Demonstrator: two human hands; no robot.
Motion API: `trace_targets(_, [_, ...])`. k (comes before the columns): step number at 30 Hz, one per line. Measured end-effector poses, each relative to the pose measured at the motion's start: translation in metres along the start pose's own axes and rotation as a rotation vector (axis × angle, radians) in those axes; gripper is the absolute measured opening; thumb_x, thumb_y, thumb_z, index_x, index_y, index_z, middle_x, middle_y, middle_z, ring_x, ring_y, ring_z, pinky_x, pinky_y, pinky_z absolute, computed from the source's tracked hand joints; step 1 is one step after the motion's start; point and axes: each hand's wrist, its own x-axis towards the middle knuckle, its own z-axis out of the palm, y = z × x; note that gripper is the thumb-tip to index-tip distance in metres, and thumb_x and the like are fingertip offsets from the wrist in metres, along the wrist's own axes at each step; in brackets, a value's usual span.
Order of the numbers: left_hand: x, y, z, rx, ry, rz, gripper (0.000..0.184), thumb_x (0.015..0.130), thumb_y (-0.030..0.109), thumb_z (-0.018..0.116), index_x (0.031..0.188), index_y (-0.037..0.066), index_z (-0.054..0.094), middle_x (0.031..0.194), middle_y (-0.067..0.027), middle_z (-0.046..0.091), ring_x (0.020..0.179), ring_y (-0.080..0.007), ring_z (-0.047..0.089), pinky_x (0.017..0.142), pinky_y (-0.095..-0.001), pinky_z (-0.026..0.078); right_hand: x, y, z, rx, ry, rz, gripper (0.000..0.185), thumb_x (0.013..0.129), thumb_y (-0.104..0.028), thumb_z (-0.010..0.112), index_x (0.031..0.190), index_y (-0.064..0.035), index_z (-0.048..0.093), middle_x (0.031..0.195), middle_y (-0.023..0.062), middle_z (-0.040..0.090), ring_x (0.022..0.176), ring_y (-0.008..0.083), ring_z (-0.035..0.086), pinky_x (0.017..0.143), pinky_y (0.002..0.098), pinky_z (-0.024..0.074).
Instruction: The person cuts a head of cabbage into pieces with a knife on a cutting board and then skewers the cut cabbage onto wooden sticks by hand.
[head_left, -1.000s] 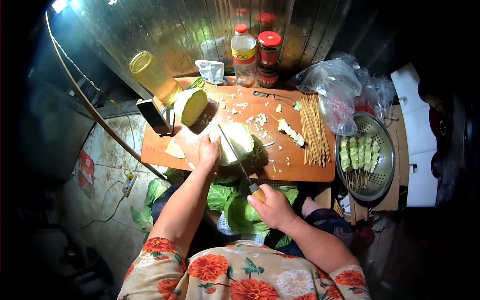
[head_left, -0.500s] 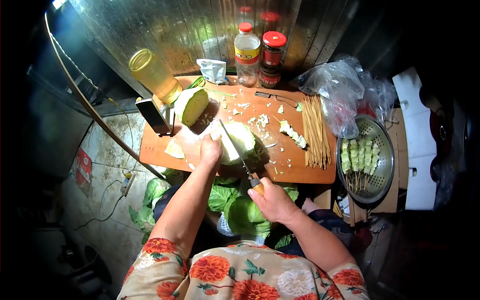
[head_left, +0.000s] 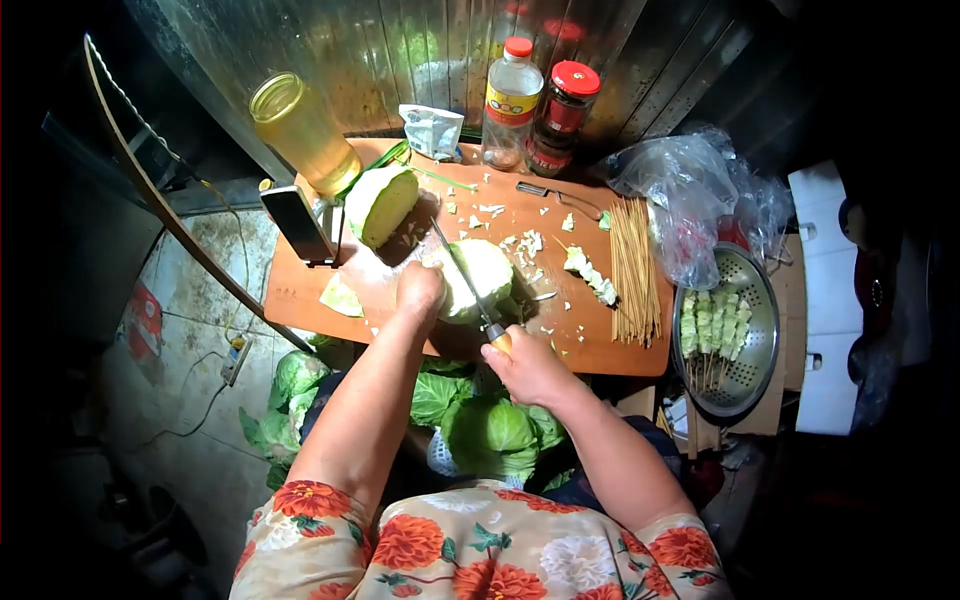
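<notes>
My right hand (head_left: pixel 527 366) is wrapped round the wooden handle of a knife (head_left: pixel 462 268). Its long blade slants across the pale cut cabbage piece (head_left: pixel 482 275) near the front of the board; how deep the edge sits I cannot tell. At that cabbage's left side, my left hand (head_left: pixel 420 290) grips it with curled fingers, partly hidden. Behind my left hand stands another cut cabbage half (head_left: pixel 382 205). A loose cabbage slice (head_left: pixel 342 296) lies to the left, and white cabbage scraps (head_left: pixel 528 243) are scattered to the right.
The wooden board (head_left: pixel 590 345) also holds a phone on a stand (head_left: pixel 298 222), a yellow jar (head_left: pixel 305 135), a bottle (head_left: pixel 512 105), a peeler (head_left: pixel 545 192), skewer sticks (head_left: pixel 632 270) and one cabbage skewer (head_left: pixel 590 275). Right of it, a colander (head_left: pixel 735 400) contains several skewers. Whole cabbages (head_left: pixel 490 430) sit below.
The knife and my right hand have shifted slightly up and left, the blade now lying more over the cabbage. My left hand stays at the cabbage's side. The camera view has tilted a little.
</notes>
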Motion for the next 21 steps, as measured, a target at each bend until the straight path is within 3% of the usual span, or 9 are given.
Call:
trace_targets(4, [-0.009,0.019,-0.009,-0.045,-0.156,-0.143,0.032,0.093,0.021,0.053,0.105,-0.008,0.056,0.088,-0.0155,0.063,0.074,-0.0246,0.060,0.066,-0.0389,0.047,0.033,0.006,0.014,0.011,0.046,0.000,0.045,0.089,-0.041,0.055,0.103,0.0026,0.052,0.091,0.0276,0.063,0.090,0.0442,0.061,0.079,0.0480,0.0480])
trace_targets(8, [0.003,-0.004,-0.011,-0.052,-0.126,-0.051,0.034,0.093,0.022,0.053,0.111,-0.007,0.053,0.097,-0.0155,0.062,0.083,-0.0215,0.059,0.073,-0.0343,0.047,0.037,0.022,0.024,0.035,0.115,-0.057,0.045,0.089,-0.040,0.055,0.104,0.0021,0.053,0.094,0.0262,0.063,0.092,0.0434,0.060,0.082,0.0478,0.0469])
trace_targets(10, [-0.013,-0.001,-0.014,-0.209,-0.130,0.016,0.032,0.093,0.020,0.055,0.113,-0.004,0.053,0.098,-0.0134,0.063,0.083,-0.0195,0.058,0.073,-0.0331,0.048,0.027,0.013,0.017,-0.073,0.117,-0.041,0.046,0.088,-0.041,0.056,0.103,0.0024,0.054,0.093,0.0262,0.063,0.092,0.0429,0.060,0.082,0.0478,0.0469])
trace_targets(13, [-0.028,0.004,-0.023,-0.286,0.024,0.108,0.023,0.093,0.018,0.055,0.108,0.001,0.055,0.088,-0.0058,0.057,0.076,-0.0141,0.053,0.067,-0.0288,0.044,0.018,0.016,0.016,-0.123,0.101,-0.066,0.047,0.087,-0.043,0.056,0.100,0.0027,0.056,0.093,0.0259,0.063,0.090,0.0422,0.061,0.081,0.0472,0.0473])
trace_targets(14, [-0.015,-0.007,-0.029,-0.458,-0.023,0.222,0.026,0.092,0.018,0.057,0.112,0.001,0.053,0.090,-0.0056,0.058,0.077,-0.0142,0.054,0.068,-0.0297,0.045,0.015,0.020,0.017,-0.113,0.103,-0.065,0.047,0.087,-0.043,0.056,0.100,0.0027,0.056,0.093,0.0259,0.063,0.090,0.0422,0.061,0.081,0.0472,0.0473])
trace_targets(17, [-0.032,0.001,-0.047,-0.405,0.072,0.472,0.029,0.089,0.014,0.062,0.112,0.001,0.051,0.099,-0.0065,0.060,0.088,-0.0149,0.057,0.077,-0.0283,0.047,0.011,0.032,0.022,0.122,0.068,0.015,0.050,0.084,-0.046,0.056,0.095,0.0031,0.059,0.093,0.0252,0.064,0.089,0.0401,0.062,0.078,0.0454,0.0488])
trace_targets(20, [-0.045,-0.013,-0.060,-0.306,0.014,0.444,0.029,0.085,0.005,0.065,0.110,0.002,0.052,0.104,-0.0077,0.059,0.091,-0.0144,0.057,0.078,-0.0276,0.048,-0.003,0.026,0.024,0.149,0.042,0.060,0.050,0.084,-0.045,0.056,0.097,0.0032,0.059,0.093,0.0249,0.064,0.089,0.0397,0.062,0.078,0.0451,0.0492])
trace_targets(21, [-0.041,-0.024,-0.065,-0.288,-0.003,0.465,0.038,0.078,0.003,0.069,0.111,0.001,0.049,0.103,-0.0103,0.059,0.092,-0.0176,0.059,0.080,-0.0291,0.048,-0.009,0.023,0.026,0.159,0.042,0.058,0.050,0.084,-0.045,0.056,0.097,0.0032,0.059,0.093,0.0249,0.064,0.089,0.0397,0.062,0.078,0.0451,0.0492])
